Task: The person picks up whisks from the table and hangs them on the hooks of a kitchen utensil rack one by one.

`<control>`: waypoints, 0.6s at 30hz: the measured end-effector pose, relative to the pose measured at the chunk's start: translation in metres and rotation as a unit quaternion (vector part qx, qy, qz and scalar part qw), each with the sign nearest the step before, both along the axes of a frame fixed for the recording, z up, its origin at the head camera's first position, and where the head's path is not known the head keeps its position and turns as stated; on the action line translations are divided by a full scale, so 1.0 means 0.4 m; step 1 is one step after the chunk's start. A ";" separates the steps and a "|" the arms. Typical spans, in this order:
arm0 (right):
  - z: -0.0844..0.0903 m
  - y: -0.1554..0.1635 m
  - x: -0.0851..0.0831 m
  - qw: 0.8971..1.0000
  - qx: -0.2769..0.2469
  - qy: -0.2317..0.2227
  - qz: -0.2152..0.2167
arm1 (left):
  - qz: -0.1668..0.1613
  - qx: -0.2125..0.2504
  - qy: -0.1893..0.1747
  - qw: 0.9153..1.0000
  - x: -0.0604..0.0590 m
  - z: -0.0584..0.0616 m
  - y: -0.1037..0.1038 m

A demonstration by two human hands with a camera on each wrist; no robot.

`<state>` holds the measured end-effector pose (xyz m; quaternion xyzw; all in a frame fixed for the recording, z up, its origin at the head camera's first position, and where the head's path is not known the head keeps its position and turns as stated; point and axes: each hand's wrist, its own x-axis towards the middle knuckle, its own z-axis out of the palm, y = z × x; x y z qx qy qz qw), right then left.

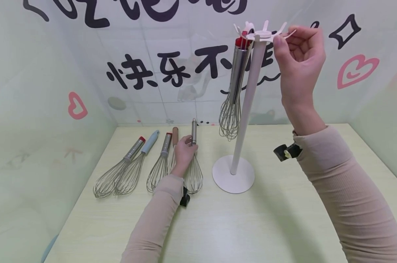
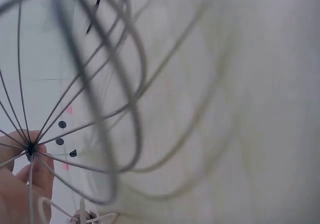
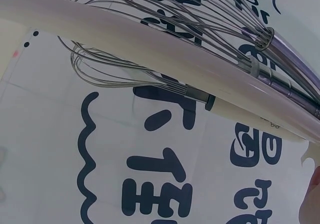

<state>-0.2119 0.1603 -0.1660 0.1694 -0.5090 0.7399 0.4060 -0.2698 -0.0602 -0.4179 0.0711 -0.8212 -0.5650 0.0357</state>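
My left hand [image 1: 184, 153] holds a steel-handled whisk [image 1: 194, 132] near the foot of its handle, over the back of the table. In the left wrist view, the whisk's wires [image 2: 75, 119] fan out from my fingers [image 2: 42, 184]. My right hand [image 1: 300, 58] is raised at the top of a white stand [image 1: 247, 106], where thumb and fingertips pinch one of its hooks. Whisks hang from the stand's other side, including a steel one with a red end [image 1: 236, 73]. The right wrist view shows a cream-handled whisk [image 3: 235, 114] hanging behind the pole.
Left of my left hand lie a wooden-handled whisk [image 1: 175, 135], a red-tipped steel whisk [image 1: 165, 146], a blue-handled whisk [image 1: 150, 143] and another red-tipped one [image 1: 135, 148]. The stand's round base [image 1: 221, 180] is on the table [image 1: 251, 226]. A printed curtain [image 1: 172, 98] borders the back.
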 end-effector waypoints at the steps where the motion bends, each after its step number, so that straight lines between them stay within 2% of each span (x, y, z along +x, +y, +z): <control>1: 0.000 0.000 0.000 1.000 0.001 0.000 0.000 | 0.003 0.009 0.002 1.000 0.000 0.002 0.000; 11: 0.001 0.002 0.003 1.000 -0.003 0.001 0.002 | 0.012 0.087 0.017 0.996 0.007 0.030 0.005; 18: -0.005 0.007 -0.001 1.000 -0.006 0.003 0.012 | 0.011 0.095 0.032 0.995 0.009 0.047 0.011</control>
